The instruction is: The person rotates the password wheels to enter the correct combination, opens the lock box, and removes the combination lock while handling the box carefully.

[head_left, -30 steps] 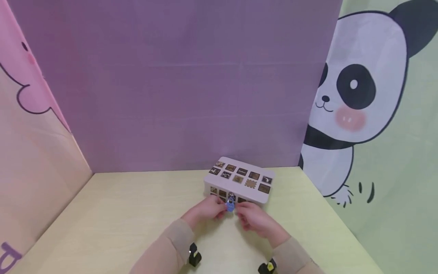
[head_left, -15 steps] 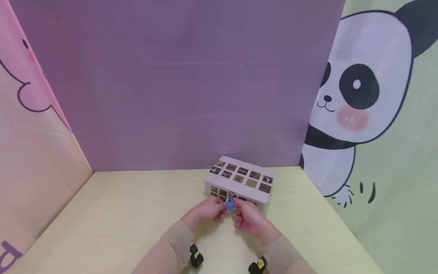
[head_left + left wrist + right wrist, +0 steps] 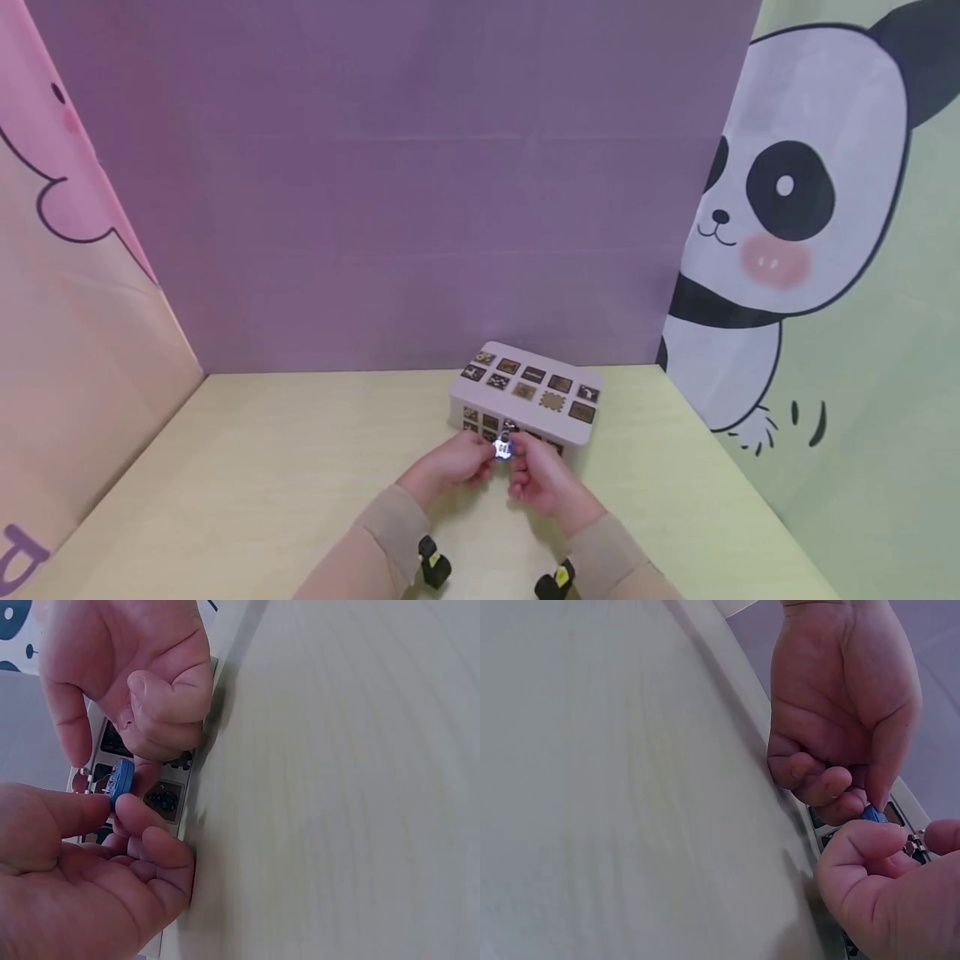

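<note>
A small blue padlock (image 3: 503, 448) with a metal shackle is at the front of a pale tin box (image 3: 536, 392) printed with dark and tan squares, near its metal clasp (image 3: 509, 426). My left hand (image 3: 457, 457) pinches the padlock's body (image 3: 122, 782) between thumb and index finger. From the other side comes my right hand (image 3: 546, 475), its index finger right behind the padlock in the left wrist view. Its thumb stands apart near the shackle, and its other fingers are curled in. In the right wrist view, fingers mostly hide the padlock (image 3: 874, 814).
The box stands near the back edge of a light wooden table (image 3: 315, 467), its lid down. A purple backdrop (image 3: 375, 183) rises behind it, with a panda print (image 3: 787, 192) on the right wall. Black wrist cameras (image 3: 433, 564) sit under both forearms.
The right hand has moved left and in against the padlock from slightly apart. The left hand keeps its pinch; the padlock has tilted, its face now catching light. The box has barely moved.
</note>
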`<state>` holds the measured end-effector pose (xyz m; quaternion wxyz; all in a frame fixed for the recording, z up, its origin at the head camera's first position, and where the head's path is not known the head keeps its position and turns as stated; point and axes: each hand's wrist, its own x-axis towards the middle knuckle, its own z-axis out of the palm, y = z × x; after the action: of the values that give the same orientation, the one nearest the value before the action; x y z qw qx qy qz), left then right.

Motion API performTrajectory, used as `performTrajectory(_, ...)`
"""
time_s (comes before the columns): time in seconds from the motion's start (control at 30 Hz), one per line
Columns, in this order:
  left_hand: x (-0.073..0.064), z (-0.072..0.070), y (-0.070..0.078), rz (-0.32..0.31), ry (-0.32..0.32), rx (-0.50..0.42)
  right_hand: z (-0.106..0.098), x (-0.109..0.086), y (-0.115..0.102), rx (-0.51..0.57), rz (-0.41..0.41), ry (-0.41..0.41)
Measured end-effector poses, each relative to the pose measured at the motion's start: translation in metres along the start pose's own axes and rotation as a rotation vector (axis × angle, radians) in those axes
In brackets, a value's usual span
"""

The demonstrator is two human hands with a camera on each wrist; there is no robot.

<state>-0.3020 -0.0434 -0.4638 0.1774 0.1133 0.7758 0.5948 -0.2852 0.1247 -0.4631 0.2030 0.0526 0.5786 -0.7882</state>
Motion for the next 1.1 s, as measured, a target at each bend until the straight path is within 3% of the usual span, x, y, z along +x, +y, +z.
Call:
performTrajectory(0.5,-0.002,0.001,0.001,-0.008,0.008,0.003,0.004,0.004,0.005,0.034,0.009,0.003)
performTrajectory(0.8,-0.004,0.003,0.003,-0.007,0.020,0.000,0.005,0.009,0.008,-0.017,-0.013,0.062)
performTrajectory(1.1,-0.007,0.005,0.003,0.005,0.042,-0.010,0.007,0.008,0.011,-0.024,-0.015,0.053)
